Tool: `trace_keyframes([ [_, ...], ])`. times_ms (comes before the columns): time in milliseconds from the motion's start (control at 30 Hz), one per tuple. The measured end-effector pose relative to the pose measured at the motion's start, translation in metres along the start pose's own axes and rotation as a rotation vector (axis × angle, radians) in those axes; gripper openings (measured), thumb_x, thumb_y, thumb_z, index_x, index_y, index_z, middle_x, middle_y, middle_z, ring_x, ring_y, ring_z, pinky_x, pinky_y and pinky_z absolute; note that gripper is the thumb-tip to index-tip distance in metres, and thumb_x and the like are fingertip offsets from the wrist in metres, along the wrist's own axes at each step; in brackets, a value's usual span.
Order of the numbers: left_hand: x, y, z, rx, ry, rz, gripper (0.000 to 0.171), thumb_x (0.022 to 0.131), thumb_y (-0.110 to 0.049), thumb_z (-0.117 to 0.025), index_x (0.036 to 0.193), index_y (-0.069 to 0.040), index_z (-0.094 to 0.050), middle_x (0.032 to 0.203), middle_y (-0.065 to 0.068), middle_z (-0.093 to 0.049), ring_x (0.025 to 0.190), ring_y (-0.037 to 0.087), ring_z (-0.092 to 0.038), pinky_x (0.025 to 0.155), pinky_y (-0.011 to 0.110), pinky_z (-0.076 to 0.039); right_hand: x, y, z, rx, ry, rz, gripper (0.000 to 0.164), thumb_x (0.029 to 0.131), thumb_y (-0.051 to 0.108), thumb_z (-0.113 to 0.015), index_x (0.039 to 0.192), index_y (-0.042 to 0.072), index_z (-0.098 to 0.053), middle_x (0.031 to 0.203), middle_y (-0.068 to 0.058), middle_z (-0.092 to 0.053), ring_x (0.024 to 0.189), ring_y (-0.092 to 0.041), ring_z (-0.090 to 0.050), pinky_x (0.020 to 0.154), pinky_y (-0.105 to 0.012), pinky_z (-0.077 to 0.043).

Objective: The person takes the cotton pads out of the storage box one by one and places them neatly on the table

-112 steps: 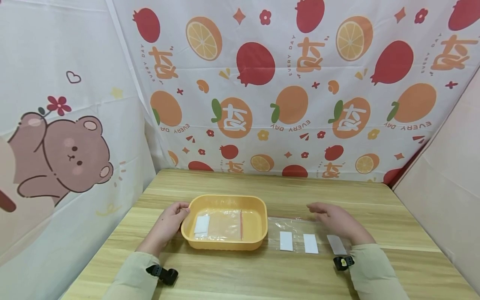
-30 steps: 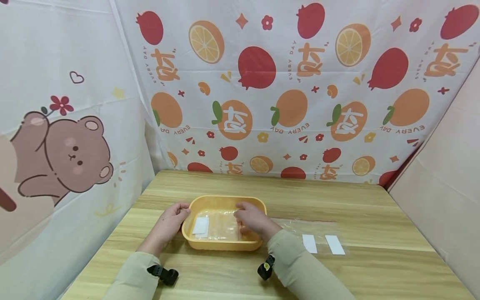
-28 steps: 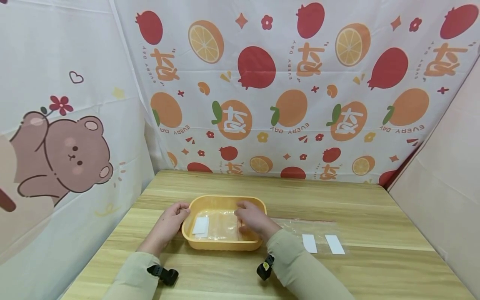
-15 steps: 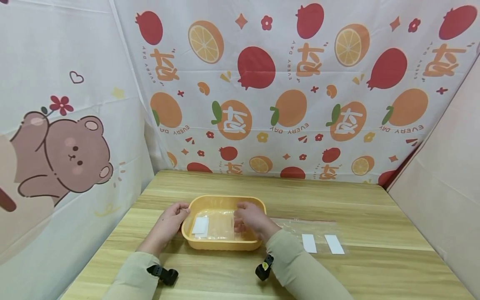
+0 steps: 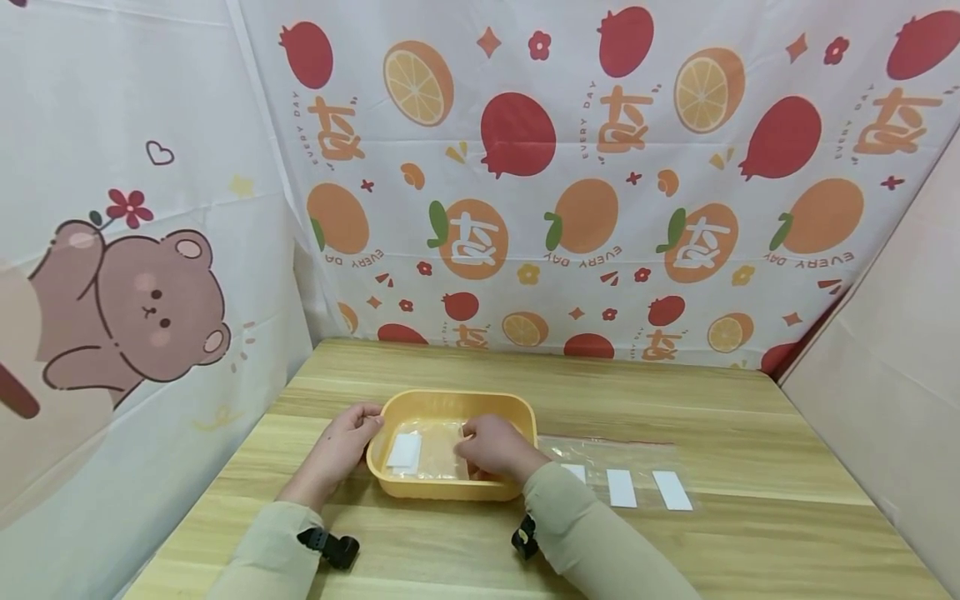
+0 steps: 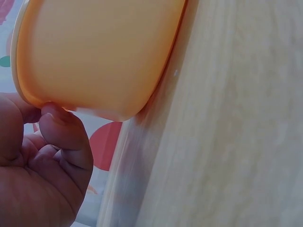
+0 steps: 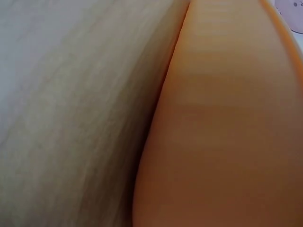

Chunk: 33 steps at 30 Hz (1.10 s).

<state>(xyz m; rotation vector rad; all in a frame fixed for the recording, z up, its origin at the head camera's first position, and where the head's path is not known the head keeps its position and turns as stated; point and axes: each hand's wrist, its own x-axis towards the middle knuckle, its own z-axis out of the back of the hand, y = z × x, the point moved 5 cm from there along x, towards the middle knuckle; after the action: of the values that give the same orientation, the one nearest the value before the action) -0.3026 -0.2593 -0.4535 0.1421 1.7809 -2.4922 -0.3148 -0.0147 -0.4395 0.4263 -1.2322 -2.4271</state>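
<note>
A yellow plastic tray [image 5: 450, 490] stands on the table, its outer walls filling much of both wrist views. My left hand [image 5: 341, 446] grips its left end; in the left wrist view the thumb [image 6: 64, 127] lies against the rim. Inside the tray lies a clear zip-lock bag [image 5: 438, 450] with white labels [image 5: 403, 452] at its left end. Reaching in from the right, my right hand [image 5: 498, 446] has curled fingers at the bag's zip edge and pinches it. The fingertips and most of that edge are hidden behind the hand, and the right wrist view shows only tray wall and table.
More clear zip-lock bags [image 5: 592, 454] with white labels [image 5: 622, 488] lie on the wooden table [image 5: 750, 442] right of the tray, partly behind the right forearm. A fruit-print cloth [image 5: 585, 125] hangs behind the table, and a bear-print cloth [image 5: 247, 125] hangs at the left.
My right hand has moved from over the bags on the table into the tray, and its fingers have since closed in at the bag's edge. The left hand stays on the tray.
</note>
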Motion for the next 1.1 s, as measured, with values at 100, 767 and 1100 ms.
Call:
trace_keyframes([
  [100, 0.000, -0.001, 0.000, 0.001, -0.003, -0.006, 0.040, 0.109, -0.030, -0.047, 0.139, -0.004, -0.051, 0.123, 0.019, -0.062, 0.090, 0.024, -0.068, 0.071, 0.039, -0.060, 0.000, 0.002, 0.003, -0.063, -0.029, 0.020, 0.020, 0.089, 0.005, -0.065, 0.071, 0.009, -0.057, 0.063, -0.006, -0.063, 0.048, -0.012, -0.052, 0.046, -0.024, -0.042],
  [767, -0.002, 0.000, 0.000, -0.028, 0.000, -0.026, 0.039, 0.109, -0.027, -0.047, 0.138, -0.001, -0.051, 0.119, 0.019, -0.062, 0.088, 0.025, -0.068, 0.071, 0.041, -0.060, -0.029, 0.032, 0.070, -0.107, -0.217, 0.247, 0.010, 0.105, 0.012, -0.057, 0.108, 0.008, -0.065, 0.095, -0.002, -0.072, 0.081, -0.013, -0.070, 0.072, -0.029, -0.058],
  [1100, -0.001, -0.002, 0.001, -0.001, -0.012, -0.033, 0.038, 0.109, -0.026, -0.048, 0.138, -0.001, -0.051, 0.117, 0.017, -0.064, 0.088, 0.023, -0.068, 0.070, 0.039, -0.059, -0.065, 0.038, 0.124, -0.206, -0.373, 0.303, 0.013, 0.102, 0.014, -0.063, 0.101, 0.018, -0.074, 0.090, 0.009, -0.072, 0.075, -0.007, -0.067, 0.066, -0.030, -0.056],
])
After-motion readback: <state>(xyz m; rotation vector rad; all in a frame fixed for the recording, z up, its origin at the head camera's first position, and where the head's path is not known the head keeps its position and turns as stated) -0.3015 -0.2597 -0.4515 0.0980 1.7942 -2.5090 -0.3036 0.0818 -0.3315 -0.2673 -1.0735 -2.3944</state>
